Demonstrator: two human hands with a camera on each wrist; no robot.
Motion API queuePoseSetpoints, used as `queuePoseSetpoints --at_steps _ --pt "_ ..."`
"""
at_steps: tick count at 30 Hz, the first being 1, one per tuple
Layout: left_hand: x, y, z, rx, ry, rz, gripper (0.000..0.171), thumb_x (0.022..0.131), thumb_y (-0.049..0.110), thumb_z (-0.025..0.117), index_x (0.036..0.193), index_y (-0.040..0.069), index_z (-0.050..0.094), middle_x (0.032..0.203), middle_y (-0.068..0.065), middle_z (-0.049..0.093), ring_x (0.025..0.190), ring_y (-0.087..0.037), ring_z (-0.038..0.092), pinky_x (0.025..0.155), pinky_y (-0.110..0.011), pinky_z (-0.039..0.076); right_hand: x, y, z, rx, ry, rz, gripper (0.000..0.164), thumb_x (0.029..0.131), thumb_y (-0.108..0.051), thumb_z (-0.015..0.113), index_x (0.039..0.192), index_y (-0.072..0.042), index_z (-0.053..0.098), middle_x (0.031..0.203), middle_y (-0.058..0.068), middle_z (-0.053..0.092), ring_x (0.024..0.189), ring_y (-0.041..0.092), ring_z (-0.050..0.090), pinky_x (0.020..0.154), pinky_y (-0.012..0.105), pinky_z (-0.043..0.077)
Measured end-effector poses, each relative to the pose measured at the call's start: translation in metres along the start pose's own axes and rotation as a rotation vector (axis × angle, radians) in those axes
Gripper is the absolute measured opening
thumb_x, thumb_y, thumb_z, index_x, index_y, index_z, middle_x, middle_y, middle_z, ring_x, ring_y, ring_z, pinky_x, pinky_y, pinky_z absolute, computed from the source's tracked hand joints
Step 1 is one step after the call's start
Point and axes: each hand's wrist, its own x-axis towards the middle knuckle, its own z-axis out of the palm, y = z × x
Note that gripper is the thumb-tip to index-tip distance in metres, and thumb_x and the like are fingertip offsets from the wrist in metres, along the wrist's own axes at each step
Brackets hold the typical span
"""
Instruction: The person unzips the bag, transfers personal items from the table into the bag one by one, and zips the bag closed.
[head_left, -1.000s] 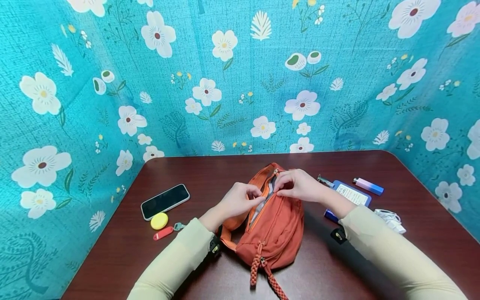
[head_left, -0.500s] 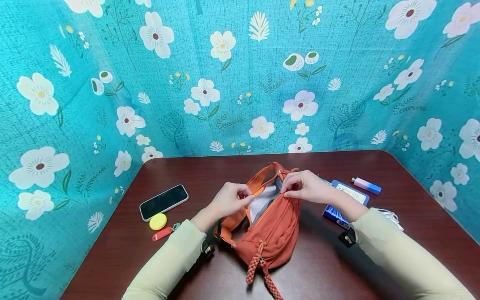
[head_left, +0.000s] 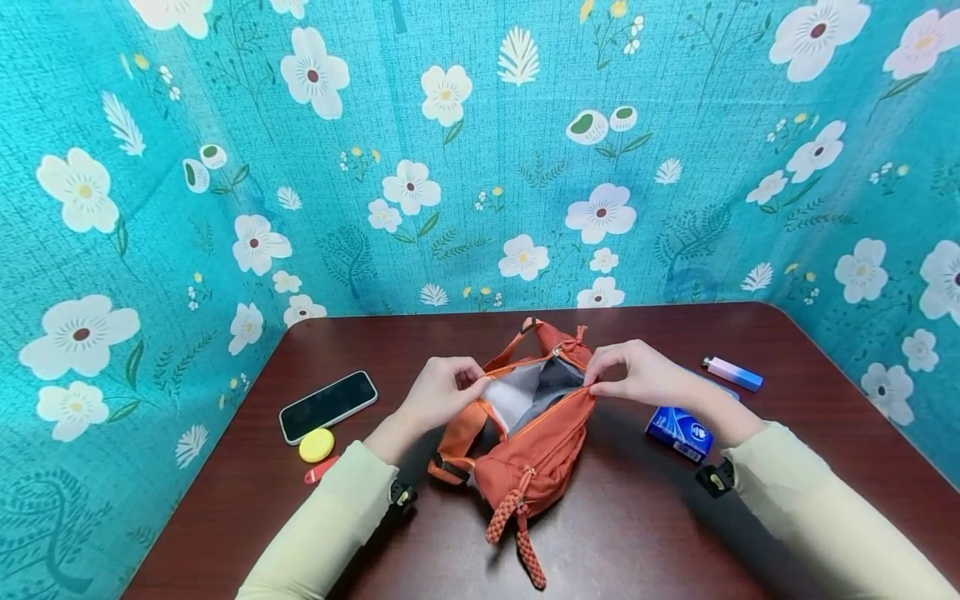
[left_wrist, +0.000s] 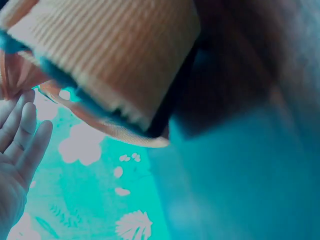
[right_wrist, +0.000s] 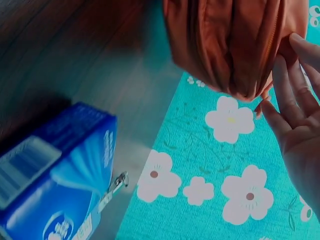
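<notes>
Left grip (head_left: pixel 442 390), right grip (head_left: pixel 636 373) on orange bag (head_left: pixel 542 450); illegible lettering (right_wrist: pixel 108 148) on blue pack (head_left: pixel 681 432).

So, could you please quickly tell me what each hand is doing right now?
Left hand: pinching the orange bag at the left rim of its opening.
Right hand: pinching the same bag's right rim.

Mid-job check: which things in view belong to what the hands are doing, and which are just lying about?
In the job:
- orange-red bag, held open
- left hand, pinching one edge of its opening
- right hand, pinching the other

Apparently just lying about:
- phone
- yellow disc
- red tag, partly hidden
- blue packet
- pink-and-blue stick
- metal clip
</notes>
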Motion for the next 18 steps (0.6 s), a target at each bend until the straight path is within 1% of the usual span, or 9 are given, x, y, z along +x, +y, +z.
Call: queuePoseSetpoints --at_steps 5,7,9,11,13,18 --pt "0.001 0.004 -0.011 0.033 0.058 0.051 0.011 0.086 0.009 0.073 0.077 0.014 0.069 0.068 0.01 0.059 0.056 -0.004 0.049 0.052 -0.023 0.045 -0.006 0.004 -0.002 -0.037 -0.019 0.032 0.016 0.083 -0.01 0.078 0.087 -0.025 0.072 0.089 -0.014 0.066 0.083 0.009 0.06 0.081 0.032 0.052" --pt "0.003 0.006 -0.014 0.029 0.067 0.062 0.011 0.085 0.008 0.074 0.077 0.014 0.069 0.068 0.01 0.059 0.057 -0.003 0.05 0.052 -0.023 0.045 -0.007 0.007 -0.002 -0.063 -0.013 0.037 0.018 0.082 -0.008 0.078 0.086 -0.025 0.072 0.089 -0.015 0.066 0.083 0.008 0.061 0.08 0.033 0.053" --pt "0.004 0.01 -0.015 0.004 0.068 0.075 0.011 0.085 0.008 0.074 0.077 0.013 0.069 0.068 0.01 0.06 0.057 -0.004 0.05 0.052 -0.024 0.045 -0.008 0.011 0.0 -0.083 0.004 0.04 0.02 0.08 -0.005 0.078 0.085 -0.024 0.071 0.089 -0.014 0.067 0.082 0.009 0.061 0.08 0.034 0.053" --pt "0.005 0.013 -0.013 -0.03 0.057 0.079 0.009 0.085 0.008 0.073 0.078 0.012 0.069 0.069 0.009 0.06 0.057 -0.004 0.051 0.052 -0.024 0.046 -0.008 0.016 0.004 -0.1 0.016 0.043 0.021 0.079 -0.003 0.077 0.084 -0.023 0.071 0.089 -0.012 0.067 0.082 0.01 0.062 0.078 0.035 0.053" --pt "0.006 0.014 -0.009 -0.059 0.039 0.073 0.009 0.086 0.008 0.073 0.079 0.012 0.07 0.068 0.009 0.06 0.057 -0.005 0.051 0.051 -0.024 0.046 -0.007 0.02 0.01 -0.104 0.02 0.065 0.021 0.079 -0.001 0.076 0.084 -0.021 0.071 0.09 -0.01 0.068 0.084 0.013 0.062 0.079 0.036 0.053" --pt "0.006 0.013 0.003 -0.098 0.016 0.03 0.009 0.087 0.009 0.073 0.08 0.012 0.07 0.068 0.01 0.06 0.056 -0.005 0.051 0.052 -0.023 0.047 -0.005 0.025 0.021 -0.106 0.015 0.127 0.019 0.081 -0.002 0.074 0.09 -0.019 0.073 0.095 -0.006 0.069 0.092 0.018 0.064 0.084 0.042 0.052"
